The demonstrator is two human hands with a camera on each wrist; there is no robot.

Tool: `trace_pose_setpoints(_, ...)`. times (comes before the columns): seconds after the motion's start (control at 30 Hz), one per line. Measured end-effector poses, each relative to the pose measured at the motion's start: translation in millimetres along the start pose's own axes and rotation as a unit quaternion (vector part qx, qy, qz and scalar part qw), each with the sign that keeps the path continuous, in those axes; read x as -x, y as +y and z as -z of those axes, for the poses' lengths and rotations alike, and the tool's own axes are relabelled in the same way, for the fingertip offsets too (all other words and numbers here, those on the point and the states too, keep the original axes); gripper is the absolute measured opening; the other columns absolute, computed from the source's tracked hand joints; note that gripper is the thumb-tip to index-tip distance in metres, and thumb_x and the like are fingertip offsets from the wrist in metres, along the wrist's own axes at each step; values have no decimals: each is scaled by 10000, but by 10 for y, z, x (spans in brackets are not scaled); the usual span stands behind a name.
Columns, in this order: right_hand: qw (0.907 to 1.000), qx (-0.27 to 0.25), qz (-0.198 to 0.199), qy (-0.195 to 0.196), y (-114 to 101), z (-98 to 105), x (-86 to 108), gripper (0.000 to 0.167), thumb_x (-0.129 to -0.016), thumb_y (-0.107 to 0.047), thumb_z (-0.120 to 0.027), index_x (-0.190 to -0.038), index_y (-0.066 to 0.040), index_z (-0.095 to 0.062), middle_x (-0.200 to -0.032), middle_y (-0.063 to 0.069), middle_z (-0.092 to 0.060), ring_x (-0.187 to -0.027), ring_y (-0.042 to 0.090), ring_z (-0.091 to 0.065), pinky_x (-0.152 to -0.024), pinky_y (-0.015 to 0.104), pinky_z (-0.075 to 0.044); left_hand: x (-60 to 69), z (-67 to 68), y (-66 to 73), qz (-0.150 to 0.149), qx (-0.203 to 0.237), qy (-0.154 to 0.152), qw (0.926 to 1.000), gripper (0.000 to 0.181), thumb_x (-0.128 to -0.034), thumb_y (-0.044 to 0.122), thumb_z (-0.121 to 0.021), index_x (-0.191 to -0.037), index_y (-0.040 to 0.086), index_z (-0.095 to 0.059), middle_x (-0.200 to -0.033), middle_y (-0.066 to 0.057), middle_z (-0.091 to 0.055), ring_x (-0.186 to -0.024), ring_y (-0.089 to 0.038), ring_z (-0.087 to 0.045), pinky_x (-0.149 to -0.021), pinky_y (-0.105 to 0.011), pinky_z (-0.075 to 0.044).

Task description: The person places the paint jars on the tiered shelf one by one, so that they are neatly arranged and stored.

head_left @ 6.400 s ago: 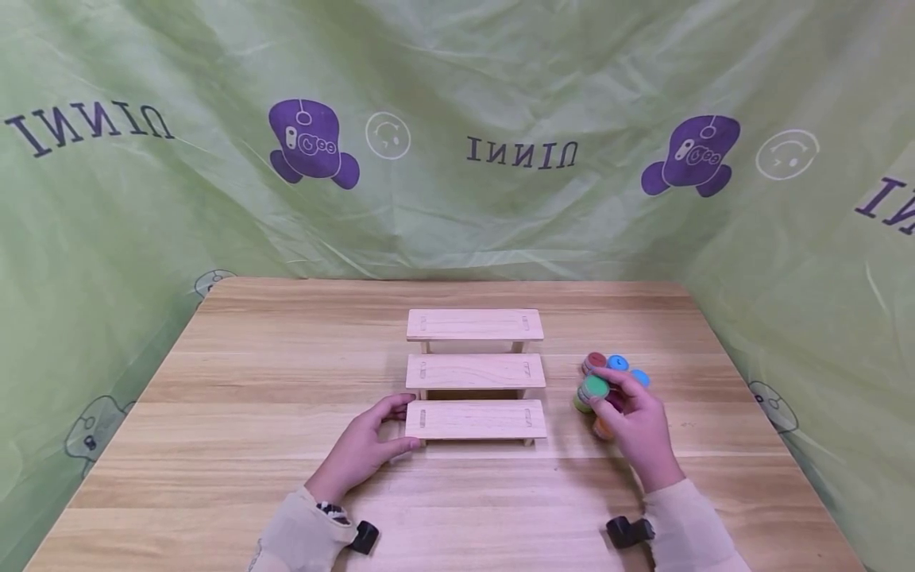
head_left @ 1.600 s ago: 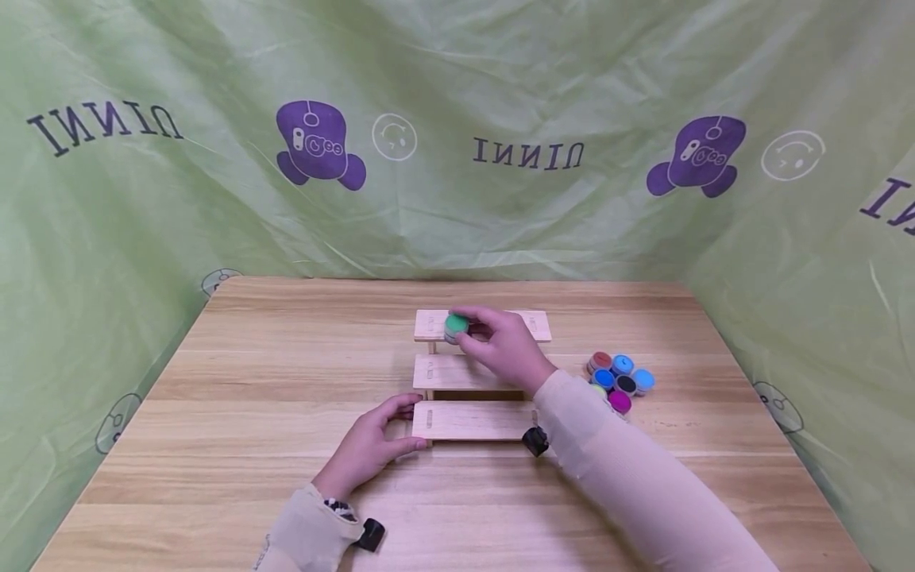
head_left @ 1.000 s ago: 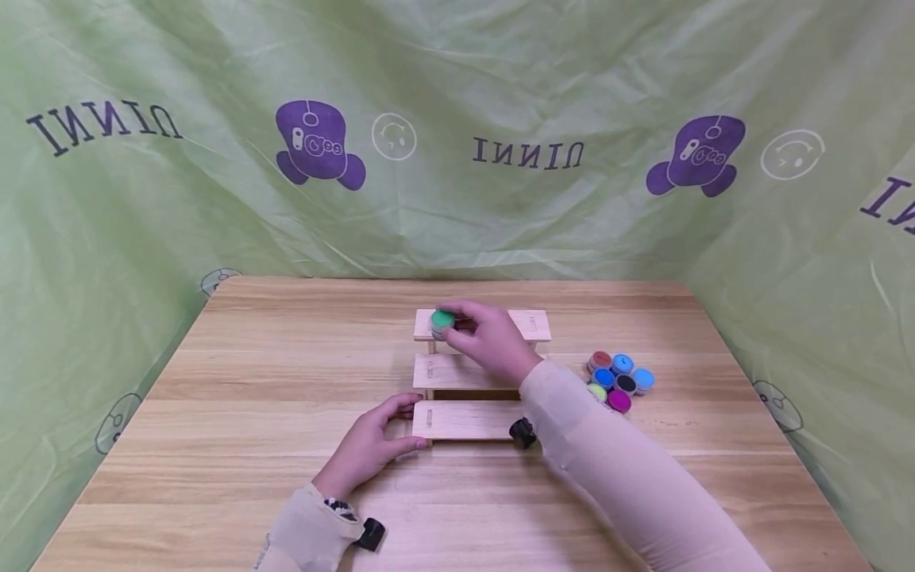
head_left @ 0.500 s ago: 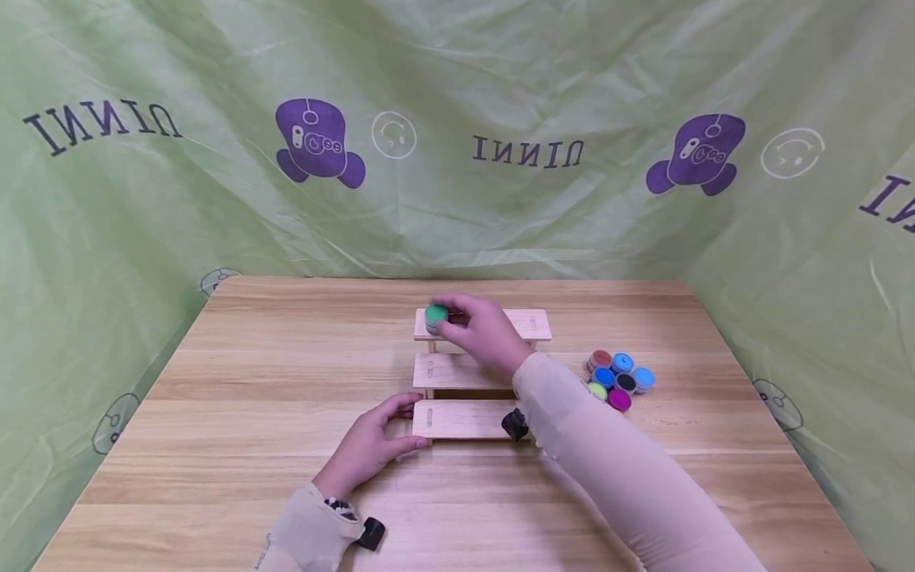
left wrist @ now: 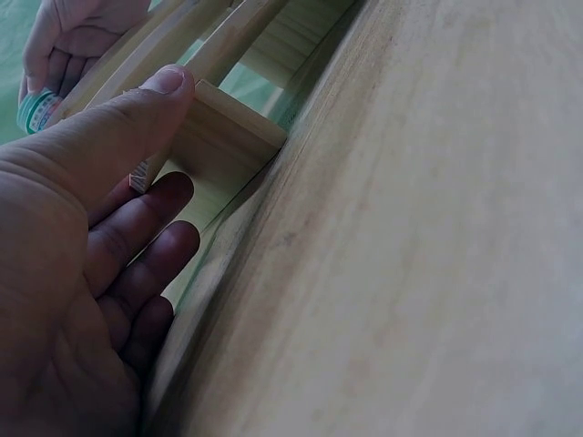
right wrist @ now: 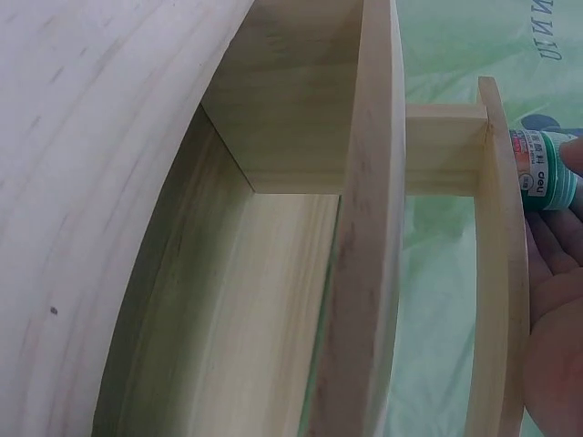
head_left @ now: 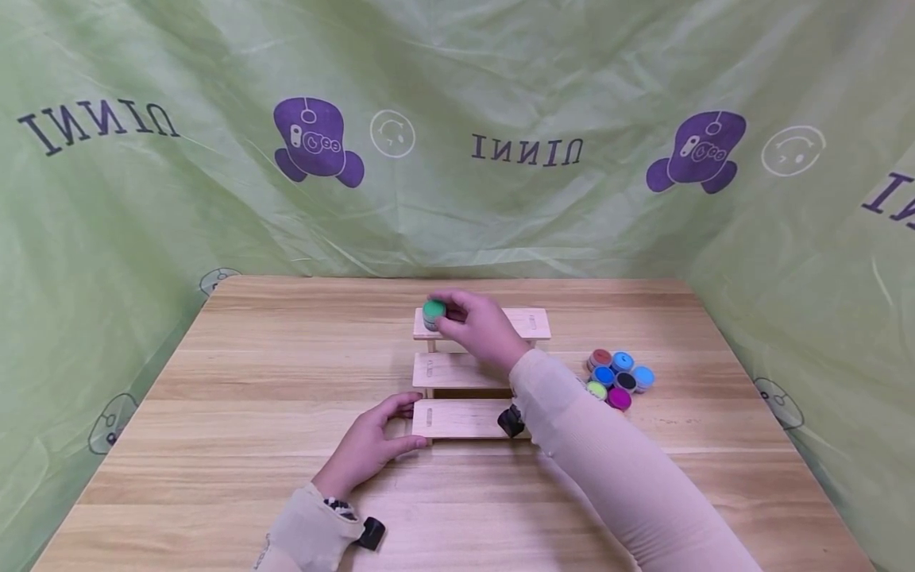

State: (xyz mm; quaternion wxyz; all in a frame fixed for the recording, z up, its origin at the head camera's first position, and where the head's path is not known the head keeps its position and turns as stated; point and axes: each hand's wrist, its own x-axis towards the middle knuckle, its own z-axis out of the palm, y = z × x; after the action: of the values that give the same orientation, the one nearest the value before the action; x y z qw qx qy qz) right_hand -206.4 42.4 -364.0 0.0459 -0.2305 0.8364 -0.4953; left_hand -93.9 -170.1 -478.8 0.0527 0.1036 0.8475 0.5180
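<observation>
A wooden three-tier stand (head_left: 468,419) sits mid-table, its tiers rising toward the back. My left hand (head_left: 367,451) holds the left end of the lowest tier, and in the left wrist view the thumb lies along the board (left wrist: 232,118) with the fingers curled below. At the left end of the top tier, my right hand (head_left: 486,330) pinches a small paint jar with a green lid (head_left: 434,311) between thumb and fingers. The jar (right wrist: 537,173) stands upright against the top board in the right wrist view, its label facing the camera.
Right of the stand, several more paint jars are clustered on the table (head_left: 250,381): brown (head_left: 599,359), black (head_left: 625,382), magenta (head_left: 619,399), yellow-green (head_left: 596,390) and blues (head_left: 643,376). A green printed cloth (head_left: 457,214) hangs behind and at the sides.
My right hand has carried the green-lidded jar from the cluster to the top tier, then slid slightly left and back along it. The left hand stays on the lowest tier.
</observation>
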Motion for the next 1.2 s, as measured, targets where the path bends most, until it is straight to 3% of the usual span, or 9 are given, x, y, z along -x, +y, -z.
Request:
trace_pose_setpoints(0.6,9990,-371,-230,127,27,6,2,456,-943,-149,-721,-1371,-61,-592,-1294,70,-652,-1158,176,-645,-915,217,-521,-1,-11,-13,17,-38,-6,10000,663,-741,322,-895,-1339,244,-617,-1155,102,-677,-1138,-148,-607,-1063,-470,-401)
trace_pose_setpoints(1.2,9928,-965,-86,698,69,91,129,413,-936,-133,-725,-1326,-49,-618,-1297,86,-657,-1182,182,-631,-960,235,-503,1,-22,-14,-135,-153,88,9998,652,-751,303,-890,-1337,204,-623,-1143,75,-685,-1116,-171,-616,-1040,-474,-421)
